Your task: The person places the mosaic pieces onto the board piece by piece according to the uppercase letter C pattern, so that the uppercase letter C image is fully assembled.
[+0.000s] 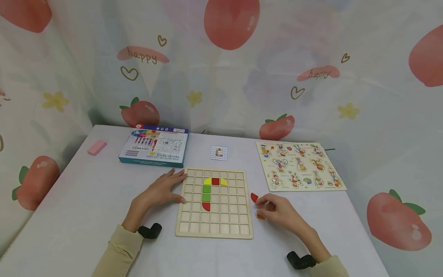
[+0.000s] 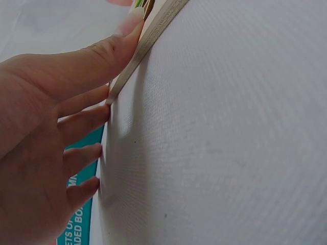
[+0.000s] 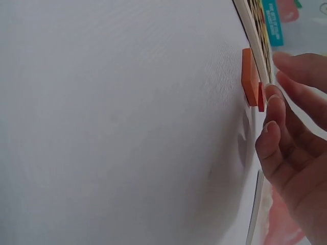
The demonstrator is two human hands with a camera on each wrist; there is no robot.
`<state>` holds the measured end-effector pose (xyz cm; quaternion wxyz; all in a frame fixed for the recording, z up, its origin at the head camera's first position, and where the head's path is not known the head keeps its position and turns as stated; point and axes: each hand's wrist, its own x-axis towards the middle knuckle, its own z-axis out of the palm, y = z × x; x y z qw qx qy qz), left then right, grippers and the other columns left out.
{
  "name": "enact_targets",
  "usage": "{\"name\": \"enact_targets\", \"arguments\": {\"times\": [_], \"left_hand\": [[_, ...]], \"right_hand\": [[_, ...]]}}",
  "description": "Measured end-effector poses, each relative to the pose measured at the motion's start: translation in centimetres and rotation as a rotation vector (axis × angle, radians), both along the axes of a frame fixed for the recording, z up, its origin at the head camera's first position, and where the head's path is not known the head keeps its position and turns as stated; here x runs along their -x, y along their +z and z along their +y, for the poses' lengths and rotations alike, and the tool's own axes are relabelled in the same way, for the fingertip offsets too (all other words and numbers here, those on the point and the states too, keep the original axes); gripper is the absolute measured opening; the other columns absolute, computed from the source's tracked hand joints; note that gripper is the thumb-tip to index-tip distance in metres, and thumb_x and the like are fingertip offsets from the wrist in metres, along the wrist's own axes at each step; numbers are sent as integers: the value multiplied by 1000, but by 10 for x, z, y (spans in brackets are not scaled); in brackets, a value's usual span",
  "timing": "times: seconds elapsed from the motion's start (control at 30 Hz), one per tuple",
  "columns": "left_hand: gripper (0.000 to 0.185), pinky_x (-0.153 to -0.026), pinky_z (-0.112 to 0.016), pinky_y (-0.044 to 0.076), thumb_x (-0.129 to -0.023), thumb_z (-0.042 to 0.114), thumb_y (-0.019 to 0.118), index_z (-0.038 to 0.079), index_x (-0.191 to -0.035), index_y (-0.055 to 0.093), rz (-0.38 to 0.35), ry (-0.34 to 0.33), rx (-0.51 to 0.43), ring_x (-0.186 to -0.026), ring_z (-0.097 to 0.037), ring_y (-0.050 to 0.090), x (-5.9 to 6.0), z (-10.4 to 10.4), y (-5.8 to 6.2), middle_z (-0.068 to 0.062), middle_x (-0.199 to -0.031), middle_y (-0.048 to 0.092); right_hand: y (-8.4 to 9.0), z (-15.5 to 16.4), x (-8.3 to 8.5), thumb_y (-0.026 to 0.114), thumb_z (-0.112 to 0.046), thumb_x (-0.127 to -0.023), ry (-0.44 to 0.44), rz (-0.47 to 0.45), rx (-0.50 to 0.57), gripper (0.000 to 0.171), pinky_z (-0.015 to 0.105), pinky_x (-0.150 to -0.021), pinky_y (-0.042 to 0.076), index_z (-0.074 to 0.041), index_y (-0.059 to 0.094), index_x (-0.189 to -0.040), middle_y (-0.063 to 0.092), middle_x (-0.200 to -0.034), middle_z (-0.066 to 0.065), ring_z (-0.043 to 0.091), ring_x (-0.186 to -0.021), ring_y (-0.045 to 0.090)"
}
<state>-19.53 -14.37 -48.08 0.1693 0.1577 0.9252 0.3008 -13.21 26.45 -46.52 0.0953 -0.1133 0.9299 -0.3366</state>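
A wooden grid board (image 1: 214, 229) lies flat at mid-table. Set in its cells are two yellow quarter-round pieces (image 1: 224, 182), a red square (image 1: 215, 181) between them, two green squares (image 1: 206, 197) and a red quarter-round piece (image 1: 206, 206). My left hand (image 1: 162, 190) rests at the board's left edge, its thumb (image 2: 125, 35) touching the rim and fingers extended. Beside the right edge, my right hand (image 1: 280, 211) hovers with loosely bent fingers around a gap. A loose red quarter-round piece (image 1: 254, 197) lies by its fingertips, and an orange piece (image 3: 249, 76) lies close below them.
Behind the board lies a small pattern card (image 1: 219, 153) with a coloured figure on a grid. A boxed set (image 1: 152, 148) and a pink block (image 1: 97, 147) are at the back left. A picture puzzle board (image 1: 299, 167) lies at the back right.
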Motion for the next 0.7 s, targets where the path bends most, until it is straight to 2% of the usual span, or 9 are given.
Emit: {"name": "enact_targets", "arguments": {"times": [0.2, 0.33, 0.7], "left_hand": [[94, -123, -70, 16, -78, 40, 87, 15, -158, 43, 2, -3, -1, -159, -43, 11, 1, 0, 0, -8, -169, 29], [94, -124, -68, 15, -79, 40, 87, 15, -158, 43, 3, -4, -2, -159, -42, 11, 1, 0, 0, -7, -169, 30], [95, -124, -68, 15, -78, 41, 87, 16, -158, 43, 4, -2, -6, -159, -41, 10, 1, 0, -1, -5, -169, 29]], "right_hand": [[-1, 10, 0, 80, -19, -89, 6, -34, -16, 15, 21, -67, 50, -15, 74, -102, 72, -95, -6, 7, -75, 57], [-3, 13, 0, 80, -20, -89, 11, -51, -14, 17, 21, -66, 50, -14, 73, -103, 70, -93, -5, 8, -75, 56], [-4, 10, 0, 83, -21, -86, 44, -16, -25, 19, 21, -62, 44, -12, 73, -100, 63, -84, -6, 5, -71, 51]]}}
